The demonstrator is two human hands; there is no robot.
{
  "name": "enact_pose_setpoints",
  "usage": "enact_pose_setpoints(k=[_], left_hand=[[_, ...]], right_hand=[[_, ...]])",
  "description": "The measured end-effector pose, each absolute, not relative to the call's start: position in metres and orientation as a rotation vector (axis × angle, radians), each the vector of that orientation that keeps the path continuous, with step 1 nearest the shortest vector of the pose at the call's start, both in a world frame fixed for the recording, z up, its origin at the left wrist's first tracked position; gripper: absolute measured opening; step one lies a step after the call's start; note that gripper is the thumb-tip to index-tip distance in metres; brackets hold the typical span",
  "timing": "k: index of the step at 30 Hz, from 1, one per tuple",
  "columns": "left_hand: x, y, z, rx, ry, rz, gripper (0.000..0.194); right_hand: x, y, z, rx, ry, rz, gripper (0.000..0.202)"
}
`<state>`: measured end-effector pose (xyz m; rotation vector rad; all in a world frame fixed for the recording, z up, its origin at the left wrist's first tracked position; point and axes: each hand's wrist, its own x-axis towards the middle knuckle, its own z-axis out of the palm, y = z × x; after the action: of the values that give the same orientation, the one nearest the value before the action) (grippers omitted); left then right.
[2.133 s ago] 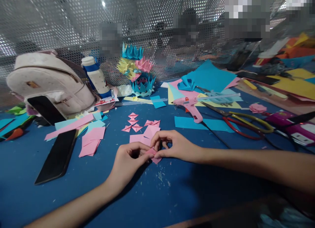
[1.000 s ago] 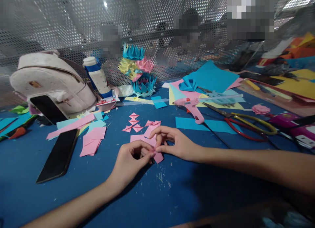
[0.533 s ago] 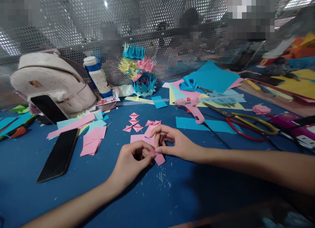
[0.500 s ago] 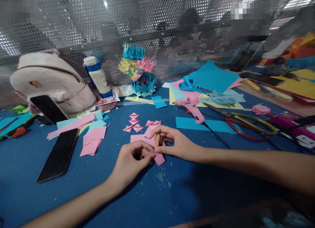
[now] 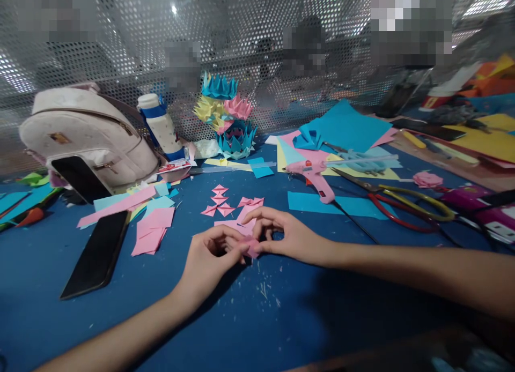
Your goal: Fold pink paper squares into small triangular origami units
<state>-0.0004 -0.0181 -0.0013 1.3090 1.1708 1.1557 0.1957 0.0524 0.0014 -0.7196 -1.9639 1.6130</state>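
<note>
Pinching pink paper piece (image 5: 251, 248), just below frame center.
Left hand (image 5: 209, 254) and right hand (image 5: 289, 237): fingers closed on its opposite sides. Folded pink units (image 5: 219, 199) lie beyond on the table (image 5: 181, 334), left of the glue gun (image 5: 314, 173).

We see a blue desk (image 5: 169, 329) bearing a black phone (image 5: 96, 254). On it we also find a pink glue gun (image 5: 314, 173) beside red-and-yellow-handled scissors (image 5: 402, 203).

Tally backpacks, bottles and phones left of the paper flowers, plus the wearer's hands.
Backpack: 1
Bottle: 1
Phones: 2 (upper phone, lower phone)
Hands: 2 (left hand, right hand)
Total: 6
</note>
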Motion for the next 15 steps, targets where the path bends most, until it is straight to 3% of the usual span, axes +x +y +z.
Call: enact_pose_setpoints(k=[15], left_hand=[[-0.0026,-0.0157,-0.0006,1.307,1.159,1.168,0.019]], right_hand=[[0.1996,0.0575,-0.0004,-0.686,-1.987,1.598,0.037]])
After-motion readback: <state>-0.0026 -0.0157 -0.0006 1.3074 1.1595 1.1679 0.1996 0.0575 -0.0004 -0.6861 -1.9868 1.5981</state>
